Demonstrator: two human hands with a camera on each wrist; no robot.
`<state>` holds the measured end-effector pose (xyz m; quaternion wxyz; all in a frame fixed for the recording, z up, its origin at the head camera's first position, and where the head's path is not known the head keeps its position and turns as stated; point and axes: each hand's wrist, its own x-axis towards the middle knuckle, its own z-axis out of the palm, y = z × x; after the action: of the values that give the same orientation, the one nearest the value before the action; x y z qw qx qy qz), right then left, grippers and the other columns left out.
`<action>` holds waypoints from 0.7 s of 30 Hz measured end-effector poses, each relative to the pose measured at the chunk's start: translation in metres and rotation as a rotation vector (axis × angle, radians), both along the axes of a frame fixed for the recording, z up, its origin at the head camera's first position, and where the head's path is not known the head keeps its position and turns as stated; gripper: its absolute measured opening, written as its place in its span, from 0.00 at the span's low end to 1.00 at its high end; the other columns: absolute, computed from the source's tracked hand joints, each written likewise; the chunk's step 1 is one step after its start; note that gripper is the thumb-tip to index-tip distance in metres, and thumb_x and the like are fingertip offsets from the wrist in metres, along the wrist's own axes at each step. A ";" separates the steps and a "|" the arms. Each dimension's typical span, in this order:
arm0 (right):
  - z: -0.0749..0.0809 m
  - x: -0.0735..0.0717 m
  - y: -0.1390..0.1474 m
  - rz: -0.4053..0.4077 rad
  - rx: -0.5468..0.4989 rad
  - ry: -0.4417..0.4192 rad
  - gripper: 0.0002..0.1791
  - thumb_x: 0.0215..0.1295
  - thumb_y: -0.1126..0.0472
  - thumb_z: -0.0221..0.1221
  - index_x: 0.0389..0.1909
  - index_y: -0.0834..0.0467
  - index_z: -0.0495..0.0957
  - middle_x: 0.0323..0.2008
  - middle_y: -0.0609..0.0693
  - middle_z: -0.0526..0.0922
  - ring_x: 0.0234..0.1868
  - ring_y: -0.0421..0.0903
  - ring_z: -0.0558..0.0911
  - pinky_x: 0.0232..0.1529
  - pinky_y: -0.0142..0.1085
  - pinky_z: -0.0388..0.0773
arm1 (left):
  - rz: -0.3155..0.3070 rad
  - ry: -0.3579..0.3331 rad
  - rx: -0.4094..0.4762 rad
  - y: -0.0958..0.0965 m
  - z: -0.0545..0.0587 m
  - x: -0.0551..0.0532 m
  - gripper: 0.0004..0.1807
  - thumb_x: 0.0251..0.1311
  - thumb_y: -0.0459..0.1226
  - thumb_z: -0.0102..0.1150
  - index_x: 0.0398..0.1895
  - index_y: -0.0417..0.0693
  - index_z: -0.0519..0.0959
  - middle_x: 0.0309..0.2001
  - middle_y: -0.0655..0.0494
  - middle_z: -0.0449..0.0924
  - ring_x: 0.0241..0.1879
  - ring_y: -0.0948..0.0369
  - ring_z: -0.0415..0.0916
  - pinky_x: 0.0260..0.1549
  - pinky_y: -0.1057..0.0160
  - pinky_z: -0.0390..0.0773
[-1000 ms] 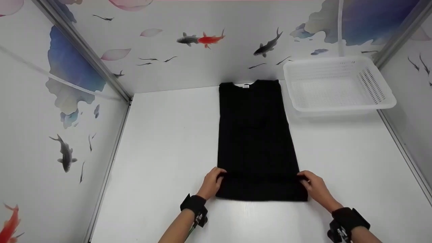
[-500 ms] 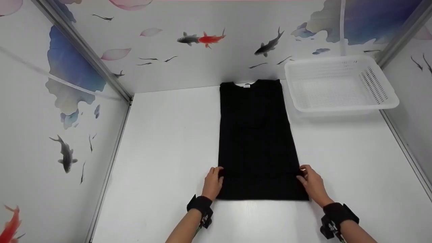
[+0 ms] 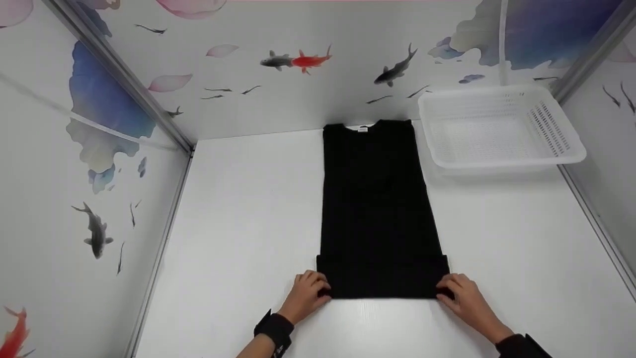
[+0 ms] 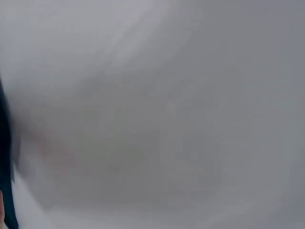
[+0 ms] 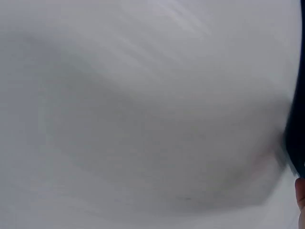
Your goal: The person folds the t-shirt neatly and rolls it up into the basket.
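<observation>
One black, oblong cloth shirt [image 3: 377, 199] is lying here on a smooth white tabletop [image 3: 248, 209], left hand [image 3: 304, 294] and right hand [image 3: 464, 297] pinching its near corners, uneven tugging possibly skewing its turned-up hem [image 3: 382, 277].

open tabletop [image 3: 248, 209] left of the black shirt [image 3: 377, 209], white basket [image 3: 507, 163] blocking far right, wall [image 3: 293, 107] behind

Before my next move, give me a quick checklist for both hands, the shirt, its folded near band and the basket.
1. Left hand pinching near left corner: ok.
2. Right hand pinching near right corner: ok.
3. Black crew-neck shirt lying flat, neckline at the back wall: ok.
4. Folded band flush with the sides: not ok, its upper corners jut out slightly.
5. All layers gripped: cannot tell.
6. White basket upright: ok.
</observation>
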<state>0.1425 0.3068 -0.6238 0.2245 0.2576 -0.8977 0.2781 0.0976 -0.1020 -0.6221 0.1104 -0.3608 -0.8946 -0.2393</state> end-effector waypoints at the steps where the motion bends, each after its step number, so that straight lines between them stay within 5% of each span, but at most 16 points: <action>1: -0.002 0.004 0.002 0.018 0.023 -0.001 0.27 0.25 0.76 0.76 0.34 0.60 0.80 0.37 0.52 0.78 0.35 0.47 0.77 0.37 0.30 0.73 | -0.032 -0.030 -0.016 -0.004 -0.001 0.002 0.14 0.49 0.40 0.74 0.37 0.49 0.81 0.44 0.56 0.77 0.45 0.58 0.72 0.40 0.60 0.70; 3: -0.008 0.009 0.005 0.031 0.050 -0.004 0.24 0.33 0.74 0.76 0.37 0.61 0.81 0.40 0.54 0.78 0.38 0.50 0.78 0.43 0.28 0.73 | -0.065 -0.081 -0.034 -0.010 -0.003 0.004 0.16 0.49 0.40 0.74 0.41 0.49 0.81 0.47 0.56 0.77 0.48 0.58 0.73 0.42 0.59 0.71; 6: -0.014 0.013 0.005 0.002 0.050 -0.007 0.09 0.65 0.62 0.64 0.40 0.64 0.82 0.42 0.57 0.78 0.41 0.54 0.79 0.54 0.21 0.67 | -0.065 -0.083 -0.030 -0.012 -0.007 0.003 0.17 0.49 0.38 0.74 0.42 0.48 0.80 0.48 0.55 0.77 0.49 0.58 0.74 0.43 0.60 0.72; 8: -0.018 0.013 0.003 -0.029 0.048 0.014 0.21 0.76 0.53 0.48 0.38 0.66 0.82 0.42 0.58 0.79 0.41 0.54 0.79 0.56 0.20 0.65 | -0.048 -0.046 -0.015 -0.011 -0.010 0.001 0.15 0.48 0.35 0.74 0.39 0.47 0.80 0.46 0.55 0.77 0.47 0.58 0.75 0.42 0.61 0.73; 10: -0.019 0.012 0.001 -0.054 0.047 0.038 0.31 0.78 0.48 0.37 0.36 0.65 0.83 0.39 0.57 0.80 0.39 0.54 0.79 0.53 0.23 0.67 | -0.030 -0.004 0.008 -0.008 -0.013 0.001 0.13 0.47 0.33 0.74 0.36 0.47 0.80 0.43 0.55 0.78 0.45 0.59 0.75 0.40 0.62 0.74; 14: -0.014 0.012 -0.002 -0.076 0.045 0.059 0.30 0.80 0.49 0.37 0.31 0.62 0.81 0.35 0.53 0.81 0.37 0.51 0.80 0.41 0.39 0.72 | -0.009 0.033 0.058 -0.004 -0.011 0.003 0.13 0.43 0.30 0.73 0.31 0.48 0.79 0.37 0.57 0.79 0.39 0.61 0.76 0.35 0.64 0.72; 21: -0.002 0.028 0.006 -0.063 0.084 0.017 0.27 0.79 0.50 0.33 0.33 0.58 0.77 0.33 0.48 0.79 0.36 0.47 0.79 0.33 0.46 0.75 | -0.102 -0.051 0.052 -0.007 0.005 0.016 0.12 0.44 0.30 0.72 0.32 0.45 0.80 0.32 0.58 0.82 0.32 0.63 0.78 0.32 0.69 0.72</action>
<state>0.1701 0.3126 -0.6258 0.2299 0.2409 -0.9143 0.2306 0.1134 -0.1094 -0.6172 0.0843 -0.3968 -0.8711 -0.2769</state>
